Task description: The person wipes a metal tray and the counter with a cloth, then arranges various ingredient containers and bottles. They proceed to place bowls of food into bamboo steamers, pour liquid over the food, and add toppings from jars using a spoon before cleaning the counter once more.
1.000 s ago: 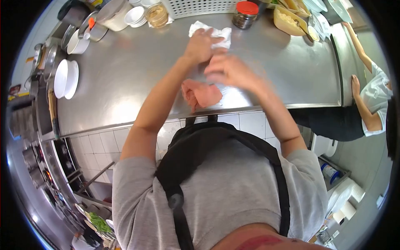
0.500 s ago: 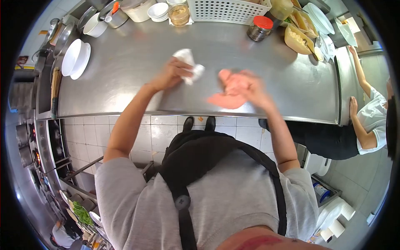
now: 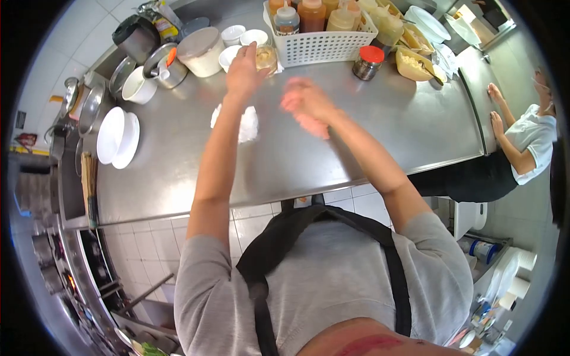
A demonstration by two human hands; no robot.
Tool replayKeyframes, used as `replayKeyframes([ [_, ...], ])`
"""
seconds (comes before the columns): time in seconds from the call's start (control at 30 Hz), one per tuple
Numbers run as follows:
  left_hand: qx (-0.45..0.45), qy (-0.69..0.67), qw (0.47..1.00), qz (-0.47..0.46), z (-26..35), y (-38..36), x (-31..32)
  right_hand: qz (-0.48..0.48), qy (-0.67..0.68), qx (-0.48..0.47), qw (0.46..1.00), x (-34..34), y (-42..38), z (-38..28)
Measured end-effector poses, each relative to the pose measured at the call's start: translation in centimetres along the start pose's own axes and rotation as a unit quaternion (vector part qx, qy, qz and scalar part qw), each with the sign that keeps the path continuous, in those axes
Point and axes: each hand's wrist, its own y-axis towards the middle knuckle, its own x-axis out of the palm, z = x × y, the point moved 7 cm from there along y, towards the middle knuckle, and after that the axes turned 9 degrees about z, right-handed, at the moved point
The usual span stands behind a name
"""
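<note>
My left hand reaches to the back of the steel table, fingers stretched and thumb apart, right at the left side of a glass jar with light brown contents. Under that forearm lies a crumpled white paper towel on the steel. My right hand, a little smeared by motion, is closed on a pink cloth, which bunches at the fingers and trails toward me over the tabletop.
White bowls and a white lidded tub stand left of the jar. A perforated basket holds several sauce bottles. A red-lidded jar and yellow food tubs stand right. Another person leans at the right end.
My left hand has let go of the paper towel and moved away from me to the jar. My right hand has carried the pink cloth leftward and farther back. The view has shifted.
</note>
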Motion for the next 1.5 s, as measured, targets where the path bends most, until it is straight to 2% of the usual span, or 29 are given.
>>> replayKeyframes([
  [0.03,0.007,-0.006,1.0,0.006,0.4,1.0,0.4,-0.057,-0.056,-0.097,0.992,1.1,1.6,-2.9],
  [0.07,-0.056,0.023,0.995,-0.08,-0.3,1.6,1.9,-0.051,-0.065,-0.099,0.992,1.5,3.0,-3.4],
  [0.1,-0.12,0.053,0.977,-0.166,-1.2,1.7,3.1,-0.087,-0.072,0.026,0.993,2.1,4.4,-2.1],
  [0.13,-0.116,0.048,0.979,-0.161,-1.2,2.0,3.1,-0.122,-0.077,0.151,0.978,2.5,5.0,-0.8],
  [0.17,-0.105,0.056,0.982,-0.145,-1.3,1.8,3.2,0.028,-0.114,0.171,0.978,1.2,5.9,0.1],
  [0.2,-0.094,0.066,0.985,-0.131,-1.4,1.5,3.3,0.03,-0.119,0.169,0.978,1.8,6.2,1.4],
  [0.27,-0.082,0.049,0.99,-0.103,-1.8,1.2,3.0,0.163,-0.182,0.238,0.94,0.6,6.5,3.3],
  [0.33,-0.06,0.011,0.993,-0.105,-1.7,0.5,2.6,0.156,-0.199,0.248,0.935,1.1,6.9,3.8],
  [0.4,-0.052,-0.015,0.994,-0.098,-2.0,-0.1,2.4,0.2,-0.184,0.279,0.921,1.1,6.7,4.3],
  [0.57,-0.045,-0.061,0.994,-0.084,-2.9,-1.2,1.9,0.221,-0.195,0.286,0.912,1.4,6.8,3.8],
  [0.63,-0.016,-0.111,0.994,-0.015,-3.3,-1.2,0.8,0.235,-0.207,0.281,0.907,0.7,6.7,3.4],
  [0.7,-0.034,-0.136,0.99,0.002,-3.8,-1.2,-0.7,0.13,-0.127,0.333,0.925,1.3,6.0,3.6],
  [0.73,-0.053,-0.16,0.985,0.023,-3.9,-1.0,-1.8,0.135,-0.128,0.34,0.922,0.7,5.2,3.7],
  [0.83,-0.081,-0.167,0.982,-0.022,-3.8,-0.5,-3.2,0.114,-0.112,0.376,0.913,-1.8,2.0,5.7],
  [0.93,-0.069,-0.216,0.973,-0.032,-1.9,0.0,-2.8,0.162,-0.119,0.342,0.918,-6.6,-0.4,7.7],
  [1.0,-0.065,-0.219,0.971,-0.077,0.5,0.1,-1.9,0.193,-0.207,0.334,0.899,-10.3,-1.8,8.5],
  [1.13,-0.036,-0.211,0.973,-0.084,6.1,0.1,1.7,0.222,-0.184,0.375,0.881,-14.9,-5.5,9.5],
  [1.2,-0.053,-0.217,0.97,-0.097,8.4,0.0,3.9,0.221,-0.192,0.402,0.867,-16.0,-6.3,10.2],
  [1.27,-0.026,-0.207,0.976,-0.054,9.7,-0.1,6.7,0.341,-0.219,0.398,0.823,-17.7,-6.9,9.6],
  [1.3,-0.032,-0.202,0.978,-0.051,10.0,-0.2,7.9,0.336,-0.216,0.394,0.828,-17.5,-6.7,10.4],
  [1.37,-0.05,-0.141,0.988,-0.048,10.0,-0.5,9.9,0.399,-0.238,0.228,0.856,-17.6,-4.9,9.5],
  [1.4,-0.064,-0.129,0.989,-0.039,9.9,-0.7,10.3,0.387,-0.229,0.218,0.866,-17.4,-4.3,9.7],
  [1.47,-0.2,-0.118,0.969,-0.082,8.0,-1.8,11.4,0.393,-0.188,0.191,0.88,-17.4,-3.5,9.7],
  [1.5,-0.218,-0.107,0.968,-0.068,7.9,-1.9,10.9,0.385,-0.175,0.204,0.883,-17.3,-3.3,10.2],
])
